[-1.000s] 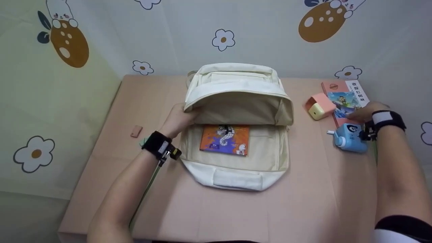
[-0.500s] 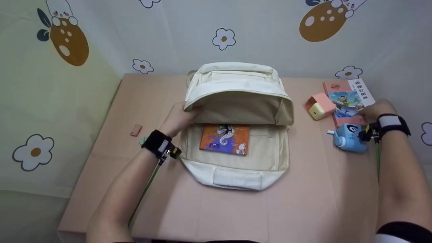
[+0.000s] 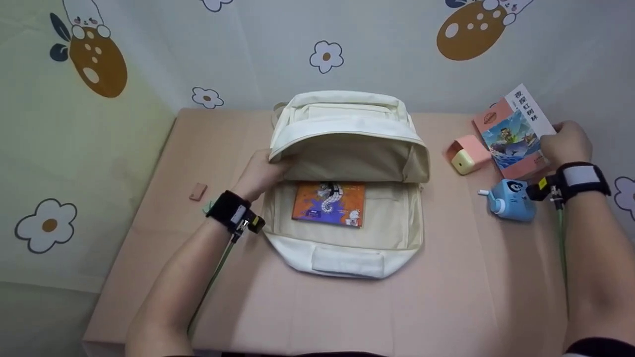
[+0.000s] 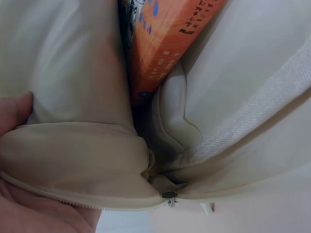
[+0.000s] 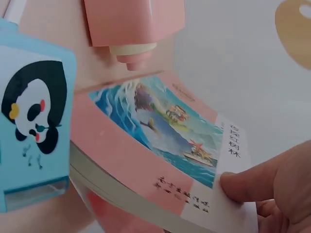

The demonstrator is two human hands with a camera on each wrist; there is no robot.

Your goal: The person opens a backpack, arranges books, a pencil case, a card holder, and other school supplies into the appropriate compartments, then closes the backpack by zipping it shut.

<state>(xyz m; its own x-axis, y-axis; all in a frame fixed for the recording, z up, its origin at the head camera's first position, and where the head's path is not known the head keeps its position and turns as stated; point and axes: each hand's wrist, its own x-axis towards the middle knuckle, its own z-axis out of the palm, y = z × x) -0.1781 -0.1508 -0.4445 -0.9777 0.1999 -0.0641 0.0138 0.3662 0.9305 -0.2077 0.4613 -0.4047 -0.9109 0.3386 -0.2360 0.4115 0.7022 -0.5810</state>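
Observation:
A cream backpack (image 3: 349, 111) lies unzipped on the table, its front flap raised. My left hand (image 3: 259, 174) grips the flap's left edge; in the left wrist view the thumb (image 4: 15, 112) is on the lining and the fingers lie outside the zipper. Inside the backpack lies an orange and purple book (image 3: 325, 204). At the right, my right hand (image 3: 570, 145) pinches the white-edged side of a pink book (image 3: 513, 136) with a sea picture on its cover. That side is lifted and tilted. In the right wrist view the thumb presses on the cover; the fingers underneath are mostly hidden.
A blue crank pencil sharpener (image 3: 513, 201) with a panda picture stands just in front of the pink book. Left of that book is a pink and yellow house-shaped object (image 3: 469, 156). A small pinkish block (image 3: 198, 192) lies on the table (image 3: 342, 317) left of the backpack.
My right hand has taken hold of the pink book and raised its right side, turning and tilting it up from the table. The left hand keeps its grip on the flap.

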